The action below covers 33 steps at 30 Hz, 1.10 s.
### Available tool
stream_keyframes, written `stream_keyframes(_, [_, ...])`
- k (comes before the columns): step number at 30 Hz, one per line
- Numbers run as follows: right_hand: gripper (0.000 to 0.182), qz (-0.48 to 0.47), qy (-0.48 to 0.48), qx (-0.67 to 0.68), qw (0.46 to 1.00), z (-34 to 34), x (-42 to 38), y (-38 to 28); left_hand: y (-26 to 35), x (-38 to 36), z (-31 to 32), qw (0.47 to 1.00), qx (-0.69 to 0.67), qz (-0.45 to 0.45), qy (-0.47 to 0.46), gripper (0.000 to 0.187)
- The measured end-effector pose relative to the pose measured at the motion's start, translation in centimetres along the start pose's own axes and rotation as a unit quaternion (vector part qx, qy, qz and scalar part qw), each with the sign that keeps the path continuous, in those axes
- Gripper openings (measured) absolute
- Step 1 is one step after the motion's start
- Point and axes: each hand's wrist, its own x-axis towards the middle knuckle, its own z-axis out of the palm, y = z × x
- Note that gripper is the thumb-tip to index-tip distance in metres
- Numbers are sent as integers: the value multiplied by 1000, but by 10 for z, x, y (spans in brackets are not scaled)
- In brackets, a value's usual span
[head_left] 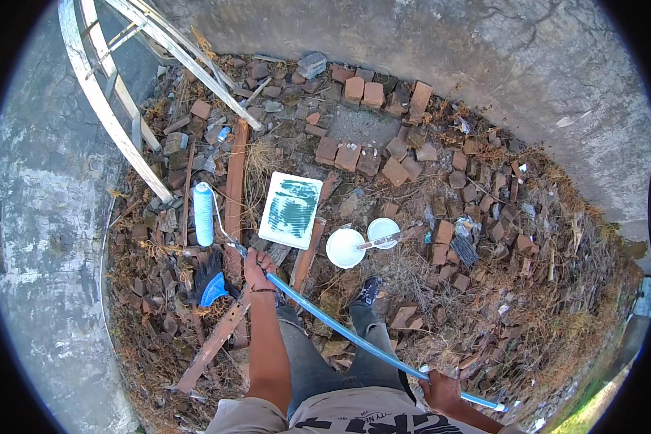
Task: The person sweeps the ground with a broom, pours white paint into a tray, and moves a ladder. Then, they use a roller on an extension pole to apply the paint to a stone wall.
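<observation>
The head view shows, nearest the body, the right hand point(441, 390) with its fingers wrapped around the blue pole point(340, 329) close to its lower end. The pole slants up across the person's legs to the left hand point(259, 270), whose fingers are closed around it just below the roller's wire frame point(221, 226). A blue fan-shaped piece point(213, 289) lies on the ground beside the left forearm. Farther out, the white bucket point(345, 248) stands beside a smaller white container point(383, 233), with a brush point(377, 241) lying across them. The light-blue roller point(203, 215) is left of the white tray point(267, 223), which is smeared with dark green paint. Beyond lie loose bricks point(347, 156), then a grey wall point(441, 36).
</observation>
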Motion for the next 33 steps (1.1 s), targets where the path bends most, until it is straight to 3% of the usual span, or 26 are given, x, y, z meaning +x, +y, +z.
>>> stream_keyframes(1, [34,38,-90,-10,995,-3,7,-1,0,3,-2,998,-44,-32,-36,22])
stream_keyframes(2, [36,-29,-182,109,977,26,13,30,0,2,-6,989,-115,-50,-79,23])
stream_keyframes(3, [40,28,-301,394,868,54,11,45,1,-2,-4,989,-114,-52,-75,23])
stream_keyframes(5, [40,195,-395,481,758,96,6,68,4,-4,-1,906,-318,-127,-247,22])
stream_keyframes(6, [40,196,-399,478,757,98,12,68,2,-3,-2,911,-309,-125,-244,21])
stream_keyframes(9, [37,84,-270,287,915,72,28,39,0,12,-15,957,-214,-101,-166,22])
stream_keyframes(10, [37,43,-219,215,951,58,33,25,-2,19,-24,977,-159,-90,-109,23])
stream_keyframes(11, [36,1,-163,143,976,45,39,10,-4,21,-23,977,-162,-88,-109,23])
stream_keyframes(12, [33,-7,-83,82,993,31,41,-13,-6,22,-18,998,-25,-50,-11,24])
stream_keyframes(13, [33,-6,-82,79,993,37,48,-10,-9,25,-17,990,112,-11,87,24])
stream_keyframes(15, [36,-14,-178,41,983,66,66,16,-14,32,-35,990,98,5,99,24])
stream_keyframes(16, [43,9,-258,260,930,94,70,40,-15,39,-52,999,21,-31,26,24])
stream_keyframes(17, [43,9,-260,257,931,89,75,37,-16,43,-67,995,-55,-67,-47,23])
stream_keyframes(18, [32,147,-345,364,853,68,80,20,-17,45,-75,976,-160,-103,-106,22])
stream_keyframes(19, [24,279,-417,455,736,50,91,3,-18,55,-82,977,-160,-100,-104,22])
stream_keyframes(20, [29,341,-442,443,701,35,109,-12,-21,64,-93,984,-123,-108,-64,18])
stream_keyframes(21, [29,344,-447,440,699,57,119,2,-26,69,-105,989,-86,-117,-21,15])
stream_keyframes(23, [40,277,-557,479,619,138,148,64,-32,81,-127,992,-44,-115,23,14])
stream_keyframes(24, [47,240,-607,497,572,161,159,76,-35,89,-137,992,2,-116,59,15])
stream_keyframes(25, [47,243,-610,494,570,155,163,57,-38,95,-145,987,47,-117,95,17])
stream_keyframes(26, [46,179,-476,373,776,151,163,34,-46,102,-151,979,118,-87,142,13])
stream_keyframes(27, [45,100,-304,222,921,147,165,12,-53,110,-161,978,119,-90,148,13])
stream_keyframes(28, [47,97,-265,93,955,158,176,7,-61,119,-171,969,153,-63,184,16])
stream_keyframes(31, [53,111,-229,77,964,199,214,12,-80,153,-216,955,189,-45,223,22])
stream_keyframes(33, [61,135,-264,156,942,235,250,25,-93,174,-235,910,316,-15,268,22])
